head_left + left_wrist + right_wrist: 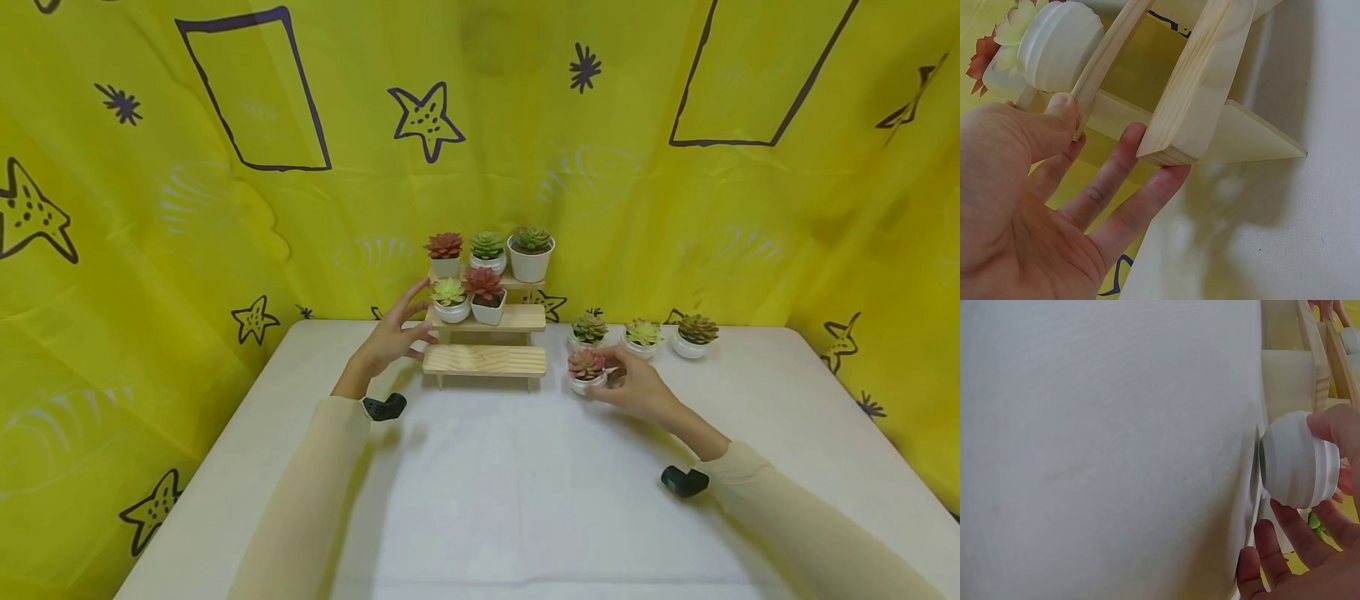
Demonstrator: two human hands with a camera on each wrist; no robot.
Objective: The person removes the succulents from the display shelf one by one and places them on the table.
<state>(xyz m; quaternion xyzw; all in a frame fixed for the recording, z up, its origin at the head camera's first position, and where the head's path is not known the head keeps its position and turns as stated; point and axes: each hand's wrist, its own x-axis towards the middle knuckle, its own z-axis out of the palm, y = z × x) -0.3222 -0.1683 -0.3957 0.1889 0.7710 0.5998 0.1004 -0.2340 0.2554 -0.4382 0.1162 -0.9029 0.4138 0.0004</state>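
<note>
A three-step wooden stand (484,360) is in the middle of the head view. My left hand (386,340) holds its left end. In the left wrist view, the thumb is at the end of the middle step and other fingertips touch the bottom step (1200,94). My right hand (637,387) grips a pink succulent in a round white pot (587,372), right of the stand. The right wrist view shows thumb and fingers around the white pot (1297,459); whether its base touches the table cannot be told.
Two potted succulents, one light green (452,302) and one red (487,297), sit on the middle step. Three more, including a larger pot (530,258), line the top step. Behind my right hand stand three others, one dark green (693,337). A yellow curtain (510,192) hangs behind the white table (465,500).
</note>
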